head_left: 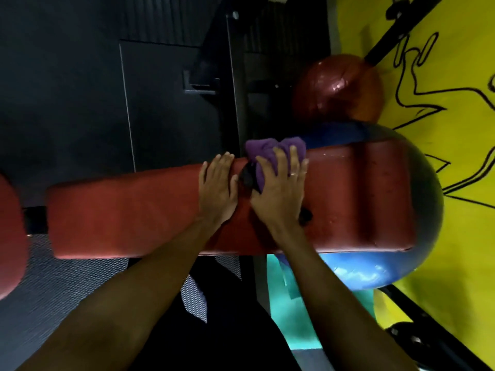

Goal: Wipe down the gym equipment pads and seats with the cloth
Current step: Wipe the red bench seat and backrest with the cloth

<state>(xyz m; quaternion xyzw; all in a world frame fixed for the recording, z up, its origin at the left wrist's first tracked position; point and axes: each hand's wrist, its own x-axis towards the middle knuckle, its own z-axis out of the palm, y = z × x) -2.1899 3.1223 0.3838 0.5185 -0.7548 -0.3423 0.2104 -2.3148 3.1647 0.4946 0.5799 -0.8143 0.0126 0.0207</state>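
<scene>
On the far edge of the red bench pad (120, 215), the right hand (278, 188) holds a bunched purple cloth (263, 148), fingers spread and curved over the wad, pressing it to the vinyl. A dark scrap (247, 178) shows under the thumb; whether it belongs to the cloth cannot be told. The left hand (218, 188) lies just beside, fingers straight and flat on the pad, gripping nothing.

Most of the cloth bulges past the fingertips and over the pad's far edge. If the hold loosens during a stroke, the wad could likely slide off behind the bench onto the dark floor. Bunched this tightly, it probably meets the vinyl with only a small patch, so streaks may go missed.

Both arms lean well forward, so a palm slipping on smooth vinyl could throw the person's weight off balance. A blue exercise ball (361, 274) sits against the pad's right end, where a hard push might nudge it.
</scene>
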